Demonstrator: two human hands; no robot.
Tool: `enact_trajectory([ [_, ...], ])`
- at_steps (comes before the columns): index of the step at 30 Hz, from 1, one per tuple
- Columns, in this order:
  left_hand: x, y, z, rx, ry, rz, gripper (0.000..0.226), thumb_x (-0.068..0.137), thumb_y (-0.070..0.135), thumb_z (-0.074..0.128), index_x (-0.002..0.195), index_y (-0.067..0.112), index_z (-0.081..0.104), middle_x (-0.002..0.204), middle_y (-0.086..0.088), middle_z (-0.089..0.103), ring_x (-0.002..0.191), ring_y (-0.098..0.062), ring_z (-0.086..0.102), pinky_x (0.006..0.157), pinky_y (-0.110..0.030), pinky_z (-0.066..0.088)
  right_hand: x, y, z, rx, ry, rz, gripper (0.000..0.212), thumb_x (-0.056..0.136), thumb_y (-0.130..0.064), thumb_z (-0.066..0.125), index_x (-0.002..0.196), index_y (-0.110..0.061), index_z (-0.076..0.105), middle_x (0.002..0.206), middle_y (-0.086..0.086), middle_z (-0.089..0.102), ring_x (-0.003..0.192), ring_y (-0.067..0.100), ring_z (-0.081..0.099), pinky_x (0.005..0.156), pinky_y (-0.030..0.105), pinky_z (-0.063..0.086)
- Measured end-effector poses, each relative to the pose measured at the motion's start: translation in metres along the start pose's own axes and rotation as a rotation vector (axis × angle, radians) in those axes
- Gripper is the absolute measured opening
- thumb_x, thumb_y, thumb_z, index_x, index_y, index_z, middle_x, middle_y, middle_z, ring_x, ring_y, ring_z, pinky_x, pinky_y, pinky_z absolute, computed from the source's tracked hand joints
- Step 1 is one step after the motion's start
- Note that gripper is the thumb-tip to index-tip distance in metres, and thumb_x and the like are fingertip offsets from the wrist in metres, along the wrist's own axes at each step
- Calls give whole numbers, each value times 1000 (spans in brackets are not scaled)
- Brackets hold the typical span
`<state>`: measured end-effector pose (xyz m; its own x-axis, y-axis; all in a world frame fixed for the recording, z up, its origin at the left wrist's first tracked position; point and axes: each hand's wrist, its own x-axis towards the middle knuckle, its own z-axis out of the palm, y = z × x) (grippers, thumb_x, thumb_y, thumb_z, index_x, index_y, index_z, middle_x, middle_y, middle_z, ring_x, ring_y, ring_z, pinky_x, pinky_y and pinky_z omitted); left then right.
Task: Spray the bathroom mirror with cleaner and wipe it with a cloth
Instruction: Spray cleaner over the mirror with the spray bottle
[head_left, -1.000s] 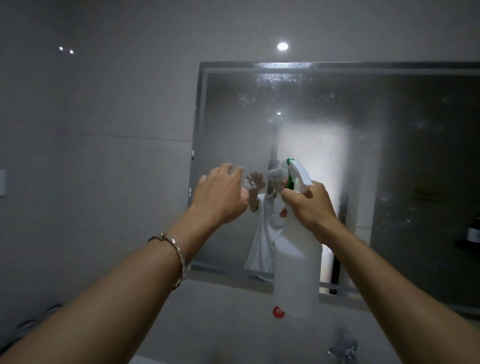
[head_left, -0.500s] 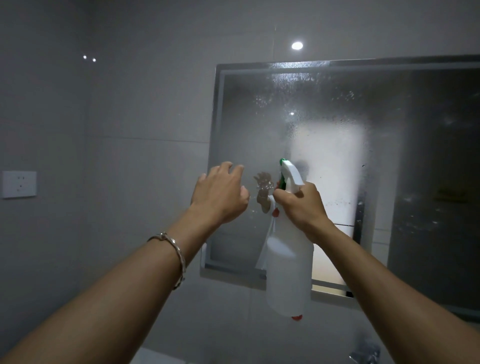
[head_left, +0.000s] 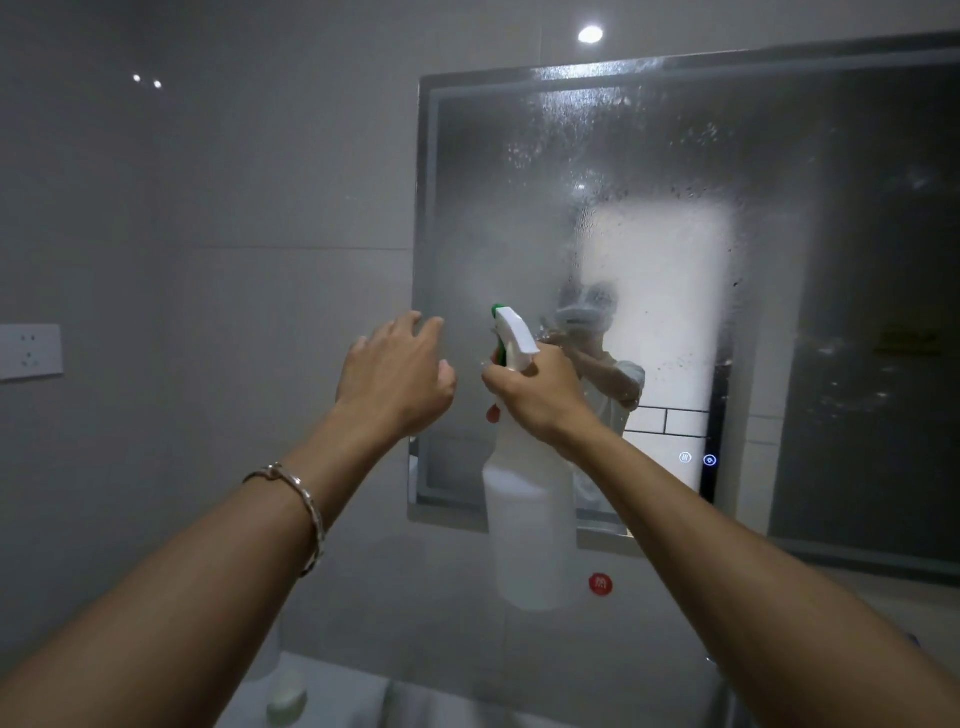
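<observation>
The framed bathroom mirror (head_left: 675, 156) hangs on the grey tiled wall, its upper and middle glass covered with spray droplets and mist. My right hand (head_left: 540, 400) grips the neck of a white spray bottle (head_left: 530, 525) with a white and green trigger head, held upright close to the mirror's lower left part, nozzle pointing left. My left hand (head_left: 395, 374) is raised beside the bottle near the mirror's left edge, fingers spread and empty. No cloth is in view.
A white wall socket (head_left: 28, 352) sits at the left edge. Two small lit touch icons (head_left: 697, 459) glow at the mirror's lower part. A white bottle with a round cap (head_left: 285, 696) stands below by the pale basin edge (head_left: 353, 691).
The mirror has shifted right in view as my head turned left; my own reflection now shows beside the bottle. Both hands stay in nearly the same pose, bottle still held up.
</observation>
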<state>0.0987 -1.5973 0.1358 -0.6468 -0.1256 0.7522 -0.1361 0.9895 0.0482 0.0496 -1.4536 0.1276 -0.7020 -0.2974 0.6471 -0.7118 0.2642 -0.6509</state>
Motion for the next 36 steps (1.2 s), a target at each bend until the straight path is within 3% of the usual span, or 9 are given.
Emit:
enact_trajectory([
  [5,-7,-10,6,27,-16,-29,54,90,31,44,141,15,36,142,-10,41,124,-28,44,100,-44,38,1,4,19,-70,-28,-26,15,82,-13,61,81,2,61,65,7,61,54,18,66,53,33,56],
  [12,-12,-15,16,14,-52,-48,55,92,32,44,143,15,32,145,-9,39,127,-26,43,102,-44,37,-3,14,20,14,-16,26,20,79,-11,61,86,7,60,69,11,58,69,35,67,62,48,57],
  [18,-16,-8,24,42,-65,-37,53,90,33,44,140,16,36,141,-9,42,124,-28,45,99,-43,38,-9,16,22,-21,-66,78,15,76,-10,60,64,-2,58,58,5,54,68,34,69,49,33,52],
  [22,-18,-11,24,36,-68,-43,50,91,30,45,138,13,39,140,-10,43,123,-28,45,99,-43,38,-13,20,18,-101,-34,79,14,77,-13,61,66,-6,58,60,7,57,68,30,69,45,22,44],
  [24,-20,-14,24,51,-68,-39,49,90,28,45,136,12,41,139,-11,45,122,-29,46,99,-44,38,-15,24,15,-92,-45,83,12,79,-13,61,72,-4,59,65,7,59,68,30,69,48,24,48],
  [27,-24,-14,27,57,-88,-43,46,90,27,45,133,11,43,136,-12,47,121,-30,47,98,-44,38,-21,30,12,-68,-65,105,18,79,-15,61,81,3,59,70,10,59,73,36,68,62,41,55],
  [32,-30,-9,33,34,-112,-34,48,90,28,45,135,11,41,136,-12,46,121,-30,47,99,-44,39,-35,38,7,-63,-61,133,17,81,-13,61,81,4,61,67,8,60,64,27,69,57,37,55],
  [36,-34,1,38,18,-123,-11,50,90,29,45,137,13,40,138,-11,45,122,-31,46,99,-43,39,-41,43,0,-131,-38,101,14,81,-14,62,69,-9,58,60,2,60,54,15,68,54,32,55],
])
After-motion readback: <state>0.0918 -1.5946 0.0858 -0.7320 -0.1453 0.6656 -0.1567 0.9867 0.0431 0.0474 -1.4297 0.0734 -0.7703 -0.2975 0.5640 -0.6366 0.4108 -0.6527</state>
